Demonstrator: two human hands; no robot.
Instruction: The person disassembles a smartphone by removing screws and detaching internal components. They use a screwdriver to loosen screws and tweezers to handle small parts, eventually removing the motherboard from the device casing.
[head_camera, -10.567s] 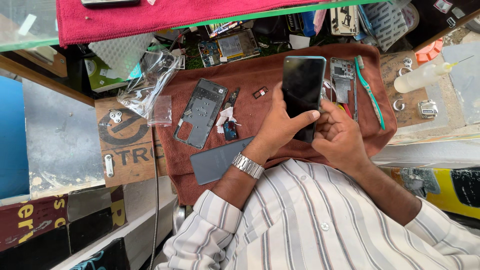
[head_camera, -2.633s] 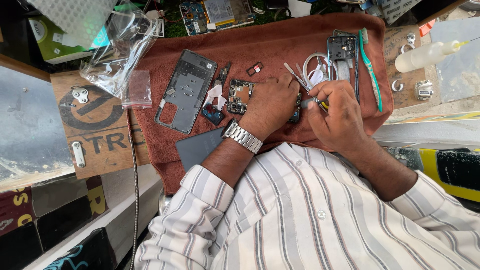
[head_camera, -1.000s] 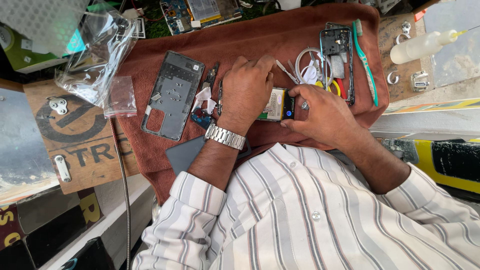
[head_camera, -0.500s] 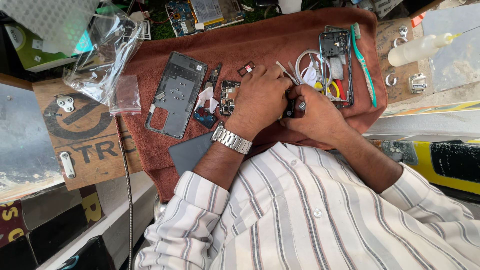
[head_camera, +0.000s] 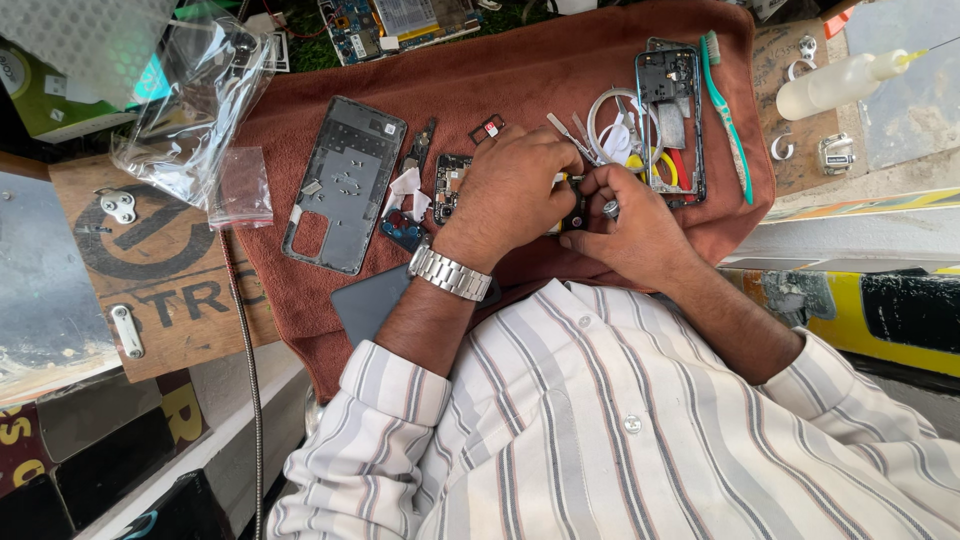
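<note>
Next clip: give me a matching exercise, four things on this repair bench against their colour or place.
Things:
1. toothbrush
2. phone back cover
3. squeeze bottle
4. wristwatch

Descriptions:
A. silver metal, on the left hand's wrist
B. teal, on the cloth's right edge
C. dark grey, lying left of the hands
D. pale plastic, off the cloth at top right

Pairs: 1-B, 2-C, 3-D, 4-A

phone repair workshop, opened phone back cover (head_camera: 343, 185) on brown cloth (head_camera: 560, 75); circuit boards (head_camera: 400, 18), tweezers (head_camera: 568, 135)
</note>
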